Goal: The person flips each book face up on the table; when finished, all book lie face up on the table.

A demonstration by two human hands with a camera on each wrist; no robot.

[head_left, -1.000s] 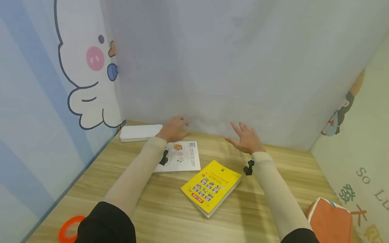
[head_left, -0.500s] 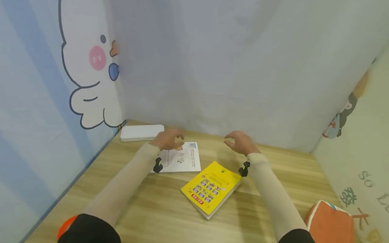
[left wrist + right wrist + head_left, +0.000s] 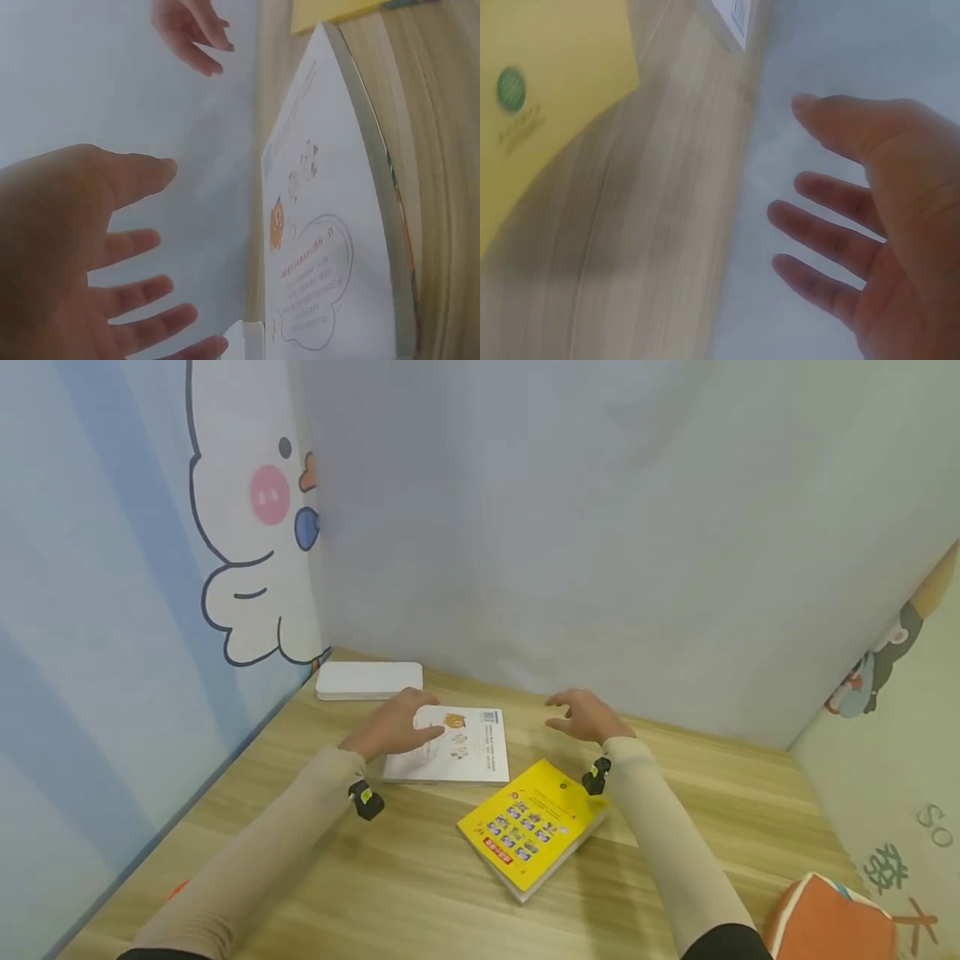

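Observation:
My left hand (image 3: 393, 724) hovers over the left part of a white book (image 3: 468, 752), thumb and fingers spread apart with nothing between them. In the left wrist view the white book (image 3: 330, 225) shows small animal drawings and a cloud-shaped text outline. My right hand (image 3: 587, 716) is held above the table behind a thick yellow book (image 3: 528, 827), its fingers loosely bent and holding nothing. The yellow book (image 3: 547, 97) lies at an angle, its near corner toward me, and the right wrist view shows a green round mark on its cover.
A flat white case (image 3: 367, 680) lies at the table's back left corner. An orange fabric item (image 3: 832, 922) with white edging sits at the front right. A bit of a red-orange object (image 3: 178, 888) shows beside the left sleeve. Cloth walls border the wooden table (image 3: 405, 877).
My left hand has come back toward me and left over the white book. The right hand has lowered, its fingers less spread. The view has turned slightly left; both books stay in place.

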